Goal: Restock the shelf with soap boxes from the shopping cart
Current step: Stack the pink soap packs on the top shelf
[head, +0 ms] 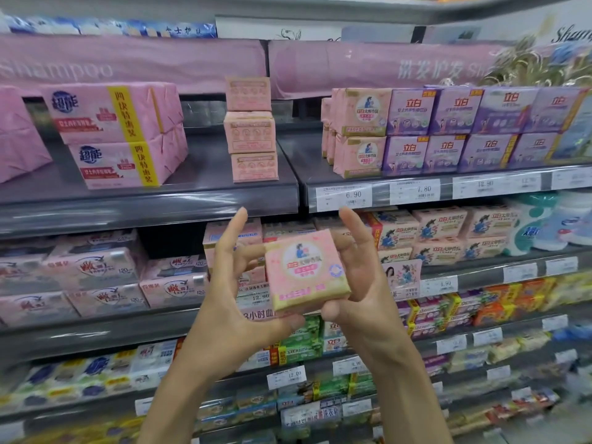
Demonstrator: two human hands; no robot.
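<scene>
A pink soap box (306, 270) with a round label and a yellow lower band is held up in front of the shelves. My left hand (230, 283) grips its left side, thumb under it and index finger pointing up. My right hand (358, 283) grips its right side, thumb at the lower corner. The dark grey top shelf (224, 190) just above carries a stack of three pink boxes (251, 129) at its middle. Matching pink soap boxes (360, 133) stand stacked on the adjoining shelf to the right. The shopping cart is out of view.
Large pink soap multipacks (118, 136) fill the left of the top shelf, purple boxes (455, 129) the right. Price tags (344, 195) line the shelf edge. Lower shelves hold several rows of pink, green and yellow soap packs.
</scene>
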